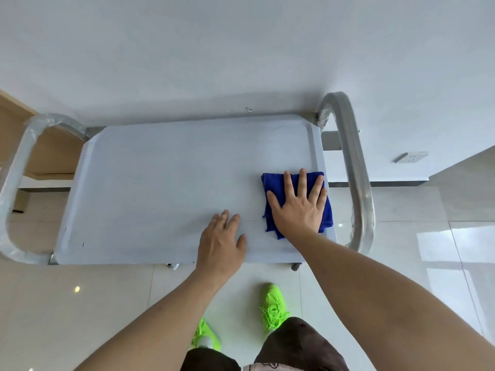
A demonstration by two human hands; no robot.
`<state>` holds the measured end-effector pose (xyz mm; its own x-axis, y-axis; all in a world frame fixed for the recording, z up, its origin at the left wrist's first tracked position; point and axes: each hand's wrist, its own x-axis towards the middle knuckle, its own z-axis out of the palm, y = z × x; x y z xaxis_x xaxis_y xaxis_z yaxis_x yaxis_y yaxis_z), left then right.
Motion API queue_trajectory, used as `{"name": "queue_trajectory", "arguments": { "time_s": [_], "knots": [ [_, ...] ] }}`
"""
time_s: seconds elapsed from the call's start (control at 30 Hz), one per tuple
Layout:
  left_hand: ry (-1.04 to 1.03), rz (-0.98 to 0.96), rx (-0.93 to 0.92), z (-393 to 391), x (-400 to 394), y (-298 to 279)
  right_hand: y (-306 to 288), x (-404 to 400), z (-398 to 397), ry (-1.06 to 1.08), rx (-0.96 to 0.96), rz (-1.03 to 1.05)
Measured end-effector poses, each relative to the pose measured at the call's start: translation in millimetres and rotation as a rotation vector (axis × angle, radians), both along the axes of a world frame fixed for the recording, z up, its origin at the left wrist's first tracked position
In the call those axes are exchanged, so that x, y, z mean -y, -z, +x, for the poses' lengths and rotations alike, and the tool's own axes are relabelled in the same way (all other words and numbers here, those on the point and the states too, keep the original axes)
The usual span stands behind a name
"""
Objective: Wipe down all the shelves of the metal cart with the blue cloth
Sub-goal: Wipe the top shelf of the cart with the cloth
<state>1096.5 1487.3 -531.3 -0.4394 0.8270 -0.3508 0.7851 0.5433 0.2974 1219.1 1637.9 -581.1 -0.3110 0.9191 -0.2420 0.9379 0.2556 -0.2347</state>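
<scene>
Cart top shelf: flat pale metal tray, rounded corners, low raised rim; long axis runs left to right across the view.
Handles: bent metal tube loops at both ends, wrapped in clear plastic film.
Blue cloth: soft, napped, folded to a rough rectangle; lies at the shelf's right end, near the front edge, long side pointing away from the person.
Right hand: flat on the cloth, fingers straight and spread, pressing.
Left hand: resting on bare shelf by the front edge, fingers relaxed, holding nothing.
Floor: glossy pale tiles.
Shoes: bright green.
</scene>
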Motion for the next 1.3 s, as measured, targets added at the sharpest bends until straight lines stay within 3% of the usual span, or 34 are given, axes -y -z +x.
{"name": "queue_trajectory", "arguments": {
  "time_s": [0.37, 0.83, 1.3],
  "knots": [
    [-0.081, -0.008, -0.086, -77, 8, 4, -2, 19, -86, -0.058, 0.055, -0.045],
    [-0.286, -0.039, -0.065, -222, 116, 6, 0, 127, -273, -0.253, 0.069, -0.051],
    [-0.386, 0.12, 0.013, -332, 200, 12, 1, 221, -432, -0.444, 0.051, -0.048]
  ]
}}
